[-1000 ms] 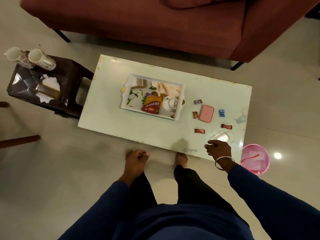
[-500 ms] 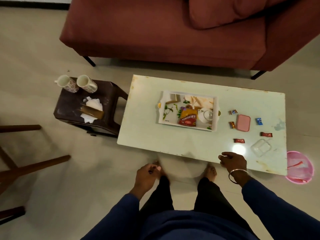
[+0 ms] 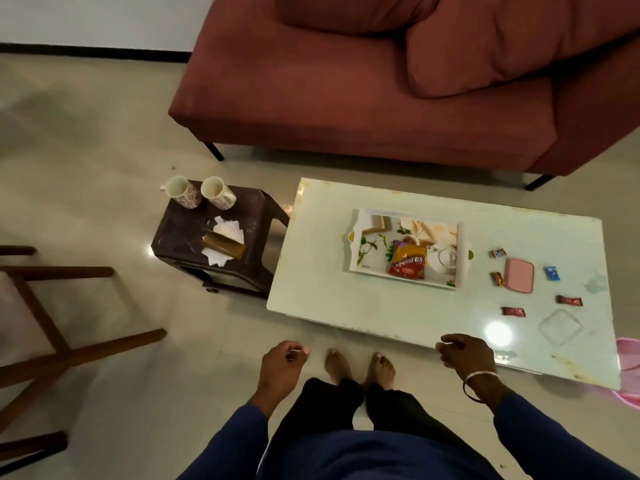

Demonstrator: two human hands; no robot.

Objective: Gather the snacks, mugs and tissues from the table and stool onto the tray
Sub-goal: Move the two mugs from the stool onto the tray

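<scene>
A white tray (image 3: 356, 242) sits on the pale table (image 3: 311, 292), holding a red-yellow snack packet (image 3: 408, 261) and a white teapot (image 3: 442, 258). Several small wrapped candies lie right of it, among them a red one (image 3: 513, 311) and a blue one (image 3: 551, 273). On the dark stool (image 3: 180, 233) to the left stand two patterned mugs (image 3: 181, 192) (image 3: 218, 192) and a tissue pile (image 3: 225, 230) under a brown holder (image 3: 223, 244). My left hand (image 3: 280, 367) hangs over the floor, fingers curled, empty. At the table's near edge, my right hand (image 3: 465, 355) is loosely curled, empty.
A pink case (image 3: 519, 275) and a clear glass dish (image 3: 560, 326) lie on the table's right part. A pink bin (image 3: 630, 372) stands at the right edge. A red sofa (image 3: 346, 98) runs behind the table. Wooden chair legs (image 3: 52, 344) stand at the left.
The view has swung left, so the stool and mugs sit nearer the middle. My feet have stepped left along the table. Both hands stay empty.
</scene>
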